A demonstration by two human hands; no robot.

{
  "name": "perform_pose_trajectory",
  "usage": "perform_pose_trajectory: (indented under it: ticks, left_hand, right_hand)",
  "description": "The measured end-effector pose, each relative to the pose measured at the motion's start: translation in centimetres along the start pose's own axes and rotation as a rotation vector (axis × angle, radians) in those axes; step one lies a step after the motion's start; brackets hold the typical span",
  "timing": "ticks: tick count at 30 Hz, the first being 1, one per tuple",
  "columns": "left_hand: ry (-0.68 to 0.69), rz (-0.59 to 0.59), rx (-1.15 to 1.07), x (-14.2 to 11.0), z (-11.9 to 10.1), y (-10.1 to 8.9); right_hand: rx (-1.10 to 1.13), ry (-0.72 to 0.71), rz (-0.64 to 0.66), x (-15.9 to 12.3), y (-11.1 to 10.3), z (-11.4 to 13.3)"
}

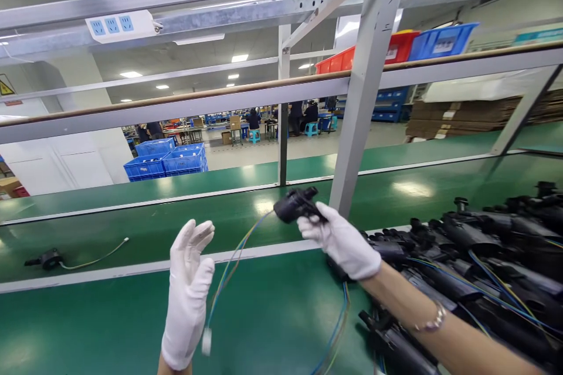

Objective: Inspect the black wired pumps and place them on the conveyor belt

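Observation:
My right hand (336, 239), in a white glove, grips a black plastic motor unit (294, 205) by its narrow end, above the green bench. From the unit trail blue, yellow-green and brown wires (237, 252), which end in a white connector (206, 341) hanging beside my left hand. My left hand (189, 293), also gloved in white, is raised with its fingers stretched out and holds nothing. Whether the wires touch it I cannot tell. Under and beside my right forearm lies a heap of similar black motor units (466, 246) with their wires.
Another black unit (48, 259) lies on the green belt (145, 234) at left. A metal upright (363, 88) stands just behind my right hand, below a shelf with red and blue bins (442, 41). Blue crates (185, 158) and several seated people are farther back.

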State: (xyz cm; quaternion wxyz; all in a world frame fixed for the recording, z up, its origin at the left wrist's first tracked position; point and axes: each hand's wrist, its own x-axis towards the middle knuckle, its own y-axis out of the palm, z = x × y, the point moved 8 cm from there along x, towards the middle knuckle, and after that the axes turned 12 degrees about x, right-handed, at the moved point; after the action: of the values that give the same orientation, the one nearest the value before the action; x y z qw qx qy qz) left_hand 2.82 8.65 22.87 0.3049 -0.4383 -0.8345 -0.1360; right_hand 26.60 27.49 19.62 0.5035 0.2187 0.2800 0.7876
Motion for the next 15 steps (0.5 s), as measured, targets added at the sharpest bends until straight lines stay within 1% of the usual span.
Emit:
perform_pose_trajectory:
  ticks: [2,4,6,7,8,10,12,15]
  left_hand:
    - [-0.003,-0.010,0.009,0.2,0.1,-0.2]
    - [-0.015,-0.004,0.025,0.3,0.2,-0.1]
    - [-0.019,0.009,0.033,0.4,0.3,0.2]
    - [-0.017,0.017,0.033,0.4,0.4,0.4]
    - [-0.019,0.027,0.035,0.4,0.5,0.6]
    - [-0.043,0.050,0.054,0.3,1.0,1.0]
    - [-0.077,0.086,0.079,0.1,1.7,1.5]
    - [-0.069,0.123,0.068,0.1,2.5,2.1]
  right_hand:
    - [-0.289,-0.156,-0.084,2.5,-0.4,3.4]
    - [-0.597,-0.236,-0.164,5.5,-0.5,6.2]
    - [-0.886,-0.235,-0.211,8.7,-0.7,7.3]
    - [-1.018,-0.213,-0.218,10.2,-0.9,7.2]
    - [-1.138,-0.181,-0.215,11.4,-1.1,6.6]
    - [-1.346,-0.102,-0.187,13.0,-1.8,4.4]
    - [-1.508,-0.027,-0.145,13.4,-2.8,1.4]
    - [-1.687,0.051,-0.078,13.1,-4.4,-2.4]
